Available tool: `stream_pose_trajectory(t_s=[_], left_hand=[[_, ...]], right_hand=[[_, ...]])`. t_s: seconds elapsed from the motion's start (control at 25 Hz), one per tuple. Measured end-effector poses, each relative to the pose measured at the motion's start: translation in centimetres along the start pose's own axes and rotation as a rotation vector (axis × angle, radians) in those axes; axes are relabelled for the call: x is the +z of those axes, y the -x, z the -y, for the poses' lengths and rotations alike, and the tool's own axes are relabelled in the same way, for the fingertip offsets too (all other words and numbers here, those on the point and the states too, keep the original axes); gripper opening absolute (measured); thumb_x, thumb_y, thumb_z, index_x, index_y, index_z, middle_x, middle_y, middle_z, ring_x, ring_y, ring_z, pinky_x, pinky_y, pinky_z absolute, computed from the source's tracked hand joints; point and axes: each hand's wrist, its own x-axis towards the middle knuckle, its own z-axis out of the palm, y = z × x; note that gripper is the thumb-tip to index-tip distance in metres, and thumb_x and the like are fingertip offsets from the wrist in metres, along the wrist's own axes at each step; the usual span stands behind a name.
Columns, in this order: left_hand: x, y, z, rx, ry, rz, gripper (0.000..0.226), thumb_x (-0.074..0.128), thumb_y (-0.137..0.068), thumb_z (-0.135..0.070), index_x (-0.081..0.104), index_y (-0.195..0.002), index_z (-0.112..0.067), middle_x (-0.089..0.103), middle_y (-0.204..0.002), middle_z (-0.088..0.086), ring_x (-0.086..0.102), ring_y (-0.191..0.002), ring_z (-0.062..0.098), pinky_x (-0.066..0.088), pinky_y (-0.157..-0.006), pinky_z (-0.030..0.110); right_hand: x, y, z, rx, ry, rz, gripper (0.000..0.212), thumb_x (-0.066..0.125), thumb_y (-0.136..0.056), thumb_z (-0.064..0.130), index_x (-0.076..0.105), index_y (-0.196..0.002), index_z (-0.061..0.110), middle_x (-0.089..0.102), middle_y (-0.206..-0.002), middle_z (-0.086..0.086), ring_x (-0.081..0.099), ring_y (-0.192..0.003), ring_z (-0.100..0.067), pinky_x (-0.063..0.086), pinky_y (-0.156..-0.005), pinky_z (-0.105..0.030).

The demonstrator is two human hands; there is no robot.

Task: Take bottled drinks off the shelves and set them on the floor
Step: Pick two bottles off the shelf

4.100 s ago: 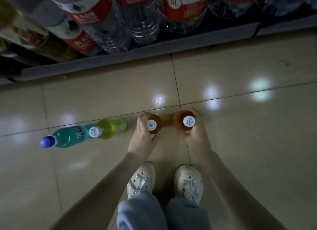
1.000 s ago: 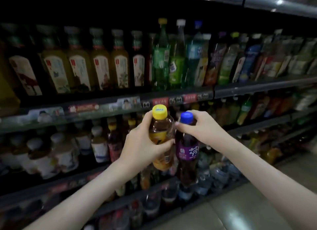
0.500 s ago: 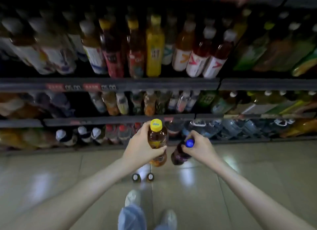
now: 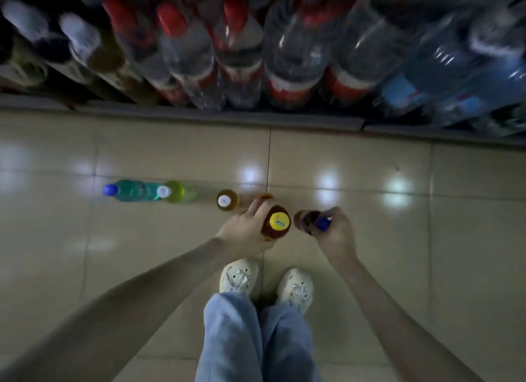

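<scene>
My left hand (image 4: 246,231) grips an amber bottle with a yellow cap (image 4: 277,223), held low over the tiled floor (image 4: 427,253). My right hand (image 4: 334,233) holds a dark bottle with a blue cap (image 4: 311,221) by its neck, just right of the amber one. A row of bottles stands on the floor to the left: a teal one with a blue cap (image 4: 125,190), a yellow-green one (image 4: 178,192), an amber one with a white cap (image 4: 226,200). Another amber bottle (image 4: 264,196) shows partly behind my left hand.
The bottom shelf edge (image 4: 199,117) runs across the top, packed with large water bottles (image 4: 296,54). My two white shoes (image 4: 267,282) and blue trouser legs are just below the hands.
My view has dropped from the shelves to the floor. Both hands have come down with their bottles, close to the row on the floor.
</scene>
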Motion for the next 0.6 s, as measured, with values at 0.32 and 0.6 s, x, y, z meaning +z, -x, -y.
stream_pose_trajectory(t_s=[0.32, 0.6], left_hand=[[13.7, -5.8, 10.0, 0.200, -0.165, 0.080, 0.084, 0.085, -0.063, -0.029, 0.036, -0.129, -0.016, 0.056, -0.126, 0.014, 0.065, -0.092, 0.035, 0.053, -0.051, 0.038], [14.4, -4.9, 8.7, -0.104, 0.015, 0.081, 0.077, 0.069, -0.080, -0.040, 0.029, -0.143, -0.020, 0.036, -0.143, 0.001, 0.043, -0.125, 0.026, 0.051, -0.083, 0.045]], right_hand=[[9.0, -4.5, -6.9, -0.189, 0.094, -0.125, 0.029, 0.074, -0.078, 0.009, 0.056, -0.100, 0.007, 0.052, -0.097, -0.005, 0.047, -0.096, -0.027, 0.030, -0.074, -0.018], [8.3, -3.2, -6.9, -0.150, 0.104, -0.068, 0.051, 0.069, -0.083, 0.011, 0.049, -0.130, 0.009, 0.050, -0.120, -0.014, 0.048, -0.111, -0.030, 0.032, -0.085, -0.018]])
